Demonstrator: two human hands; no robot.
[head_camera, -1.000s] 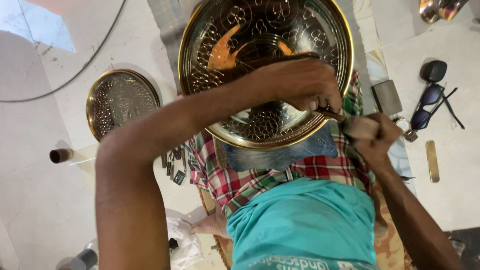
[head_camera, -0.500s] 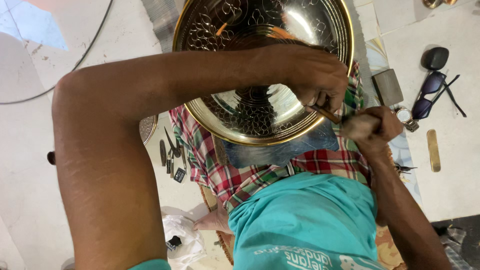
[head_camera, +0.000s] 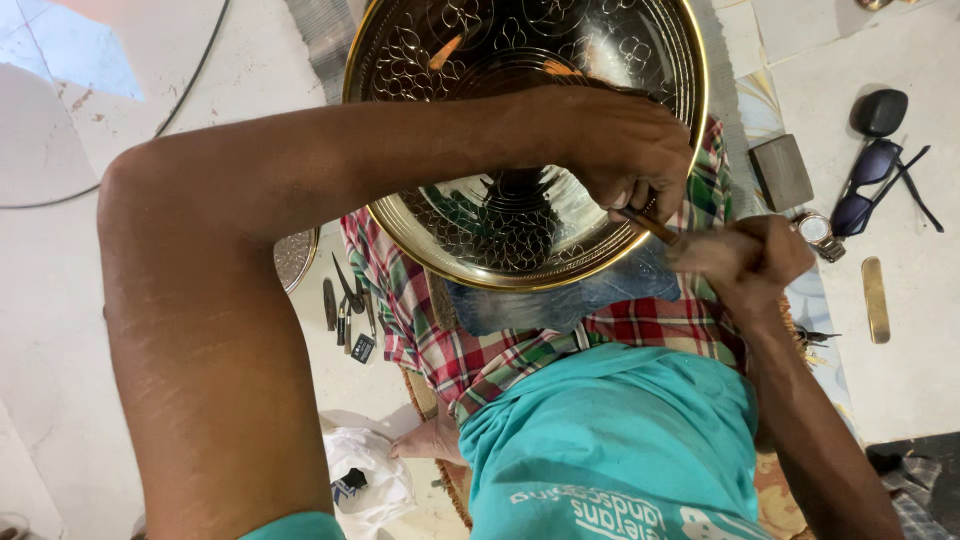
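A large round brass tray (head_camera: 520, 215), engraved with floral loops, rests tilted on the person's lap over a checked cloth (head_camera: 440, 340), its near rim just under both hands. The left hand (head_camera: 625, 150) reaches across the tray, its fingers (head_camera: 640, 190) pinching a thin brown chisel (head_camera: 645, 225) whose tip meets the tray's lower right edge. The right hand (head_camera: 745, 260) sits just beside the chisel's outer end, its fingers curled shut; what they hold cannot be told. Beyond the right hand, on the floor (head_camera: 900, 380), lie a small grey block (head_camera: 782, 172), a wristwatch (head_camera: 818, 232), dark sunglasses (head_camera: 875, 185) and a flat brass strip (head_camera: 875, 298). Well behind the left arm, small hand tools (head_camera: 345, 315) lie beside a smaller engraved plate (head_camera: 295, 255).
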